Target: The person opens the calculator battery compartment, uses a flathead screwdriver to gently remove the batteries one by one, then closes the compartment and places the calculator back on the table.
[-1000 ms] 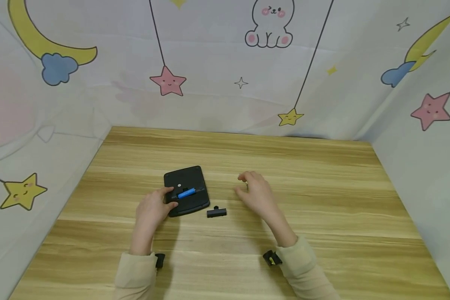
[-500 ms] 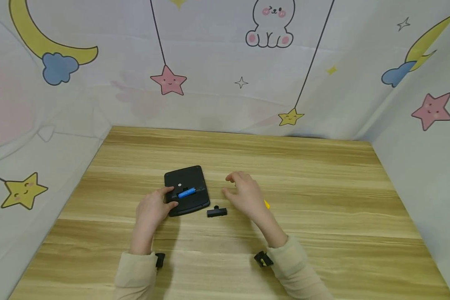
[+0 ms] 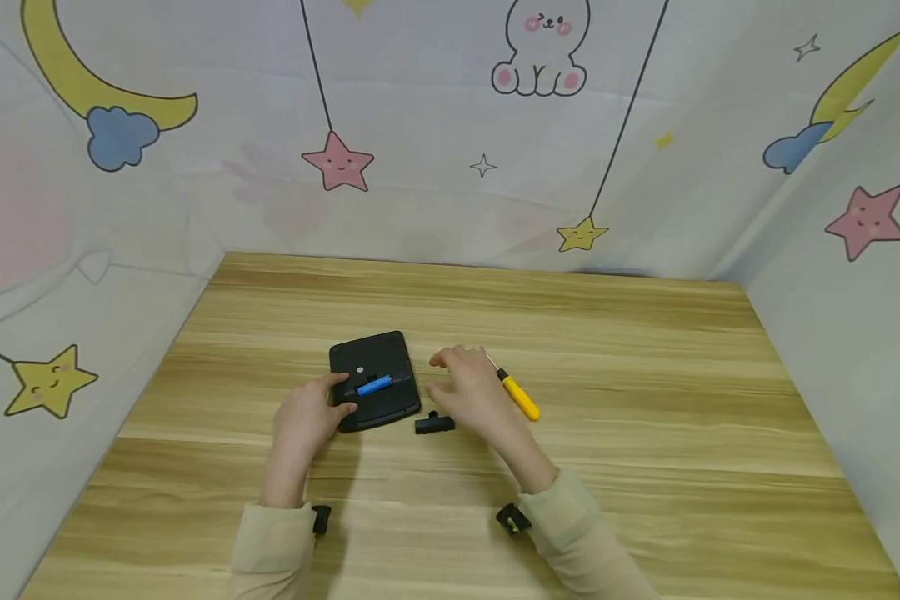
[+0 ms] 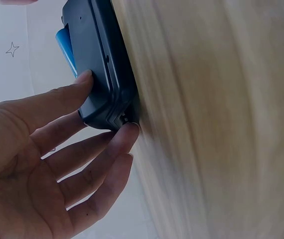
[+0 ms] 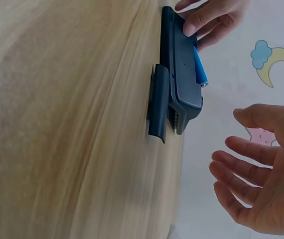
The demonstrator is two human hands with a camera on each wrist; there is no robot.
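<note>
A black calculator (image 3: pixel 381 354) lies back side up on the wooden table, with a blue battery (image 3: pixel 375 385) in its battery slot. In the left wrist view the battery (image 4: pixel 66 50) stands up tilted out of the slot. My left hand (image 3: pixel 305 421) grips the calculator's left edge, thumb on the back face and fingers along the side. Just right of the calculator, my right hand (image 3: pixel 471 392) hovers with bent, spread fingers; the right wrist view shows nothing in that hand (image 5: pixel 266 169). Below it lies the small black battery cover (image 3: pixel 434 425), partly overlapped by the hand.
A screwdriver (image 3: pixel 521 396) with a yellow handle lies on the table (image 3: pixel 645 433) right of my right hand, its tip hidden near the fingers. A white cloth (image 3: pixel 435 217) printed with stars and moons hangs behind and at the sides.
My right hand has moved left toward the calculator, carrying nothing, and the screwdriver has come into view behind it. The left hand and calculator have stayed put.
</note>
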